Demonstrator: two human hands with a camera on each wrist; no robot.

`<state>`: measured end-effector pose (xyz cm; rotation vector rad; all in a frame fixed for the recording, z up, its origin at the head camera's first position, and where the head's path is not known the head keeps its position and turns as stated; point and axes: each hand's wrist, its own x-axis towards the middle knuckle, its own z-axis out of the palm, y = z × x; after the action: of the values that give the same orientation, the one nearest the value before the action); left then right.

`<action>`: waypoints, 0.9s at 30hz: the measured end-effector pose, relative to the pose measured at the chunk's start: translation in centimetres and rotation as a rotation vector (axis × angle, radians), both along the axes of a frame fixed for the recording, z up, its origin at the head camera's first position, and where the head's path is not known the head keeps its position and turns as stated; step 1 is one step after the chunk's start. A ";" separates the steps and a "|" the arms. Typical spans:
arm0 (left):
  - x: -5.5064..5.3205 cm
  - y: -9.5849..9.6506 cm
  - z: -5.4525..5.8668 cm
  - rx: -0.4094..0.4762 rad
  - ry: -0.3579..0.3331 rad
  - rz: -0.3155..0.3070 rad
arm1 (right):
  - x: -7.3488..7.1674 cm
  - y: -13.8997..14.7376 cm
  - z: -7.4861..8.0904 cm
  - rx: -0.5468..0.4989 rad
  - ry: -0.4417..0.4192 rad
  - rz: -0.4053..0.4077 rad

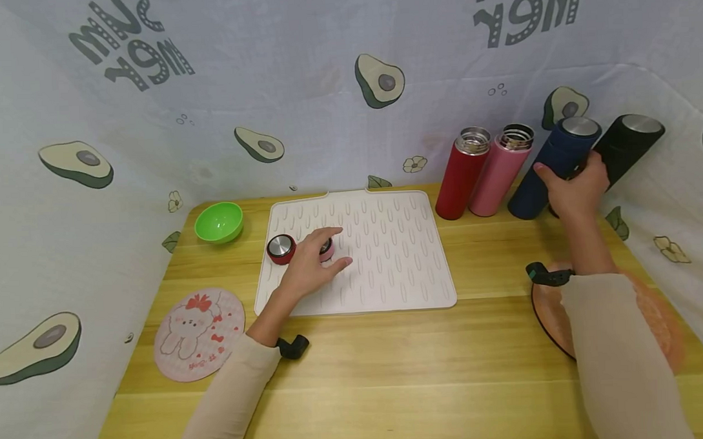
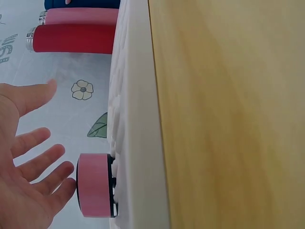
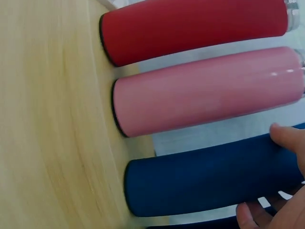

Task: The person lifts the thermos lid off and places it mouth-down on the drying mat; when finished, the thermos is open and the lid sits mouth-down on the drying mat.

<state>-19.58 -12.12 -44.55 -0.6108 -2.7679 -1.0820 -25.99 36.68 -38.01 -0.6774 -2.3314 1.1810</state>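
My left hand (image 1: 309,266) hovers over the white drying mat (image 1: 387,250), its thumb and fingers spread apart. Partly hidden behind that hand is a pink bottle lid (image 1: 327,251); in the left wrist view the lid (image 2: 95,185) lies on the mat close to the fingertips. A red lid (image 1: 281,249) with a silver top sits just left of it. At the back right my right hand (image 1: 579,186) grips a blue thermos (image 1: 550,161), which has its lid on. Thumb and fingers lie on opposite sides of the blue thermos (image 3: 209,174) in the right wrist view.
Lidless red (image 1: 463,177) and pink (image 1: 501,172) thermoses stand left of the blue one. A black thermos (image 1: 628,148) stands to its right. On the left are a green bowl (image 1: 219,223) and a round rabbit placemat (image 1: 200,334). An orange round mat (image 1: 555,316) lies under the right forearm.
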 end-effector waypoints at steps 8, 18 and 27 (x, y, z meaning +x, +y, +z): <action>-0.2 1.2 0.3 -0.005 -0.011 -0.041 | 2.2 -0.6 0.5 0.011 -0.005 0.076; -0.3 2.0 1.3 0.027 -0.036 -0.069 | 6.6 -4.7 2.4 0.020 0.098 0.312; 0.1 3.1 3.1 0.114 -0.011 -0.160 | 9.0 -10.4 3.2 0.038 0.129 0.621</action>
<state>-19.43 -9.00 -41.44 -0.8245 -2.6813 -1.2687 -17.04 26.31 -34.84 0.1623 -2.5171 1.3674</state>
